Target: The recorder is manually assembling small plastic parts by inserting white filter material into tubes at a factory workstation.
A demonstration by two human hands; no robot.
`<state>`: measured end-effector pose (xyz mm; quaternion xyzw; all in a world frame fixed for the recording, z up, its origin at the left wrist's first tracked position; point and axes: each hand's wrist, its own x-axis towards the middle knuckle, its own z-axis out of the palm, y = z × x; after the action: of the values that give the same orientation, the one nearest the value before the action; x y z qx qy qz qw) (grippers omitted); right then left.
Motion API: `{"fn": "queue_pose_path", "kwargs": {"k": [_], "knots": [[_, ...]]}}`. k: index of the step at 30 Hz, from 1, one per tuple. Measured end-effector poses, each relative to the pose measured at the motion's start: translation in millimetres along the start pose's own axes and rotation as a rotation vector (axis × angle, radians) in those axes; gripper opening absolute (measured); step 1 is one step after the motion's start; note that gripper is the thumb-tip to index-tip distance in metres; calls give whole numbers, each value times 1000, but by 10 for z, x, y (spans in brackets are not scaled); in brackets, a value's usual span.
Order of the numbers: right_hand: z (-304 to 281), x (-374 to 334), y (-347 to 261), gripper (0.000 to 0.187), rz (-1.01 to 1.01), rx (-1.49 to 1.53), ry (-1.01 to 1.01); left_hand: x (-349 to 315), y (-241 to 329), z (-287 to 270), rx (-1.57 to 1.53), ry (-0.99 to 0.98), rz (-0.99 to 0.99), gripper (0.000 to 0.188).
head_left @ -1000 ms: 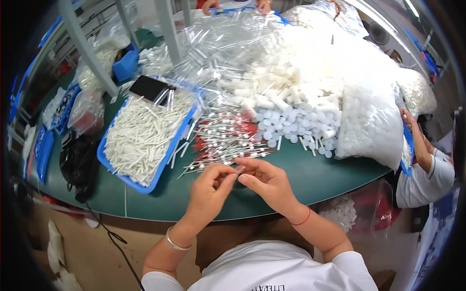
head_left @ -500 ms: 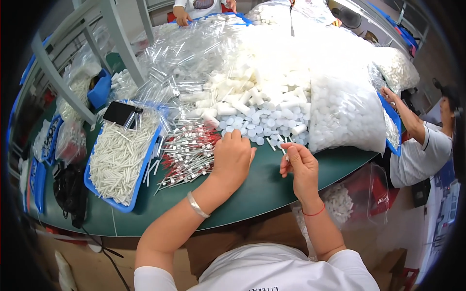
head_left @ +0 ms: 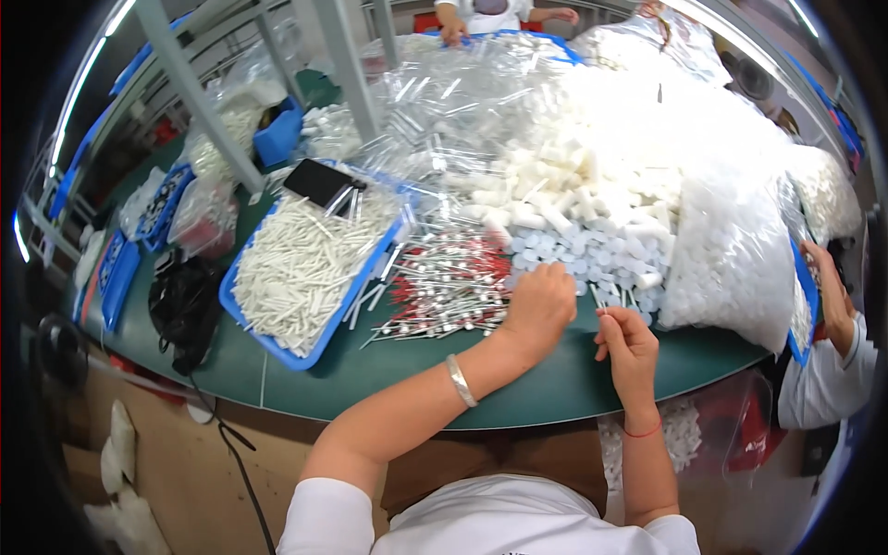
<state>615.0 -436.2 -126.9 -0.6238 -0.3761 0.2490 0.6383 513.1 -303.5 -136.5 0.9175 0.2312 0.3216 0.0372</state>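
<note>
My left hand (head_left: 544,310), a silver bangle on its wrist, is closed with fingers curled down at the near edge of a heap of translucent round discs (head_left: 578,248). What its fingertips hold, if anything, is hidden. Close by on the right, my right hand (head_left: 632,350) pinches a thin white stick (head_left: 598,302) between thumb and forefinger. A few similar short sticks lie by the discs just beyond it. Left of my left hand is a pile of thin rods (head_left: 444,287) with red parts and small white pieces.
A blue tray (head_left: 305,359) of white sticks carries a black phone (head_left: 321,184). White foam-like cylinders (head_left: 555,199) heap behind the discs. A full clear bag (head_left: 721,268) stands right. Metal posts (head_left: 347,69) rise far left. Other people sit across and at right.
The view has swung left, so the table and both hands appear farther right. My hands keep about the same place by the discs, the left still curled and the right still pinching.
</note>
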Motion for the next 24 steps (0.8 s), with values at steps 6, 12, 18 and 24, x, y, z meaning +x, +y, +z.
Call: {"fn": "queue_pose_path", "kwargs": {"k": [6,12,18,24], "knots": [[78,-11,45,12,-39,-142,-82,52,-130,-277,-125,11,21,19],[5,-19,77,11,-46,-191,-53,-354,-1168,-1350,138,197,-197,46],[24,-32,73,12,-57,-203,-111,-1336,-1528,-2309,463,-96,-614,96],[23,-37,48,12,-58,-219,-115,-1580,-1869,-2028,330,-24,-592,98]]}}
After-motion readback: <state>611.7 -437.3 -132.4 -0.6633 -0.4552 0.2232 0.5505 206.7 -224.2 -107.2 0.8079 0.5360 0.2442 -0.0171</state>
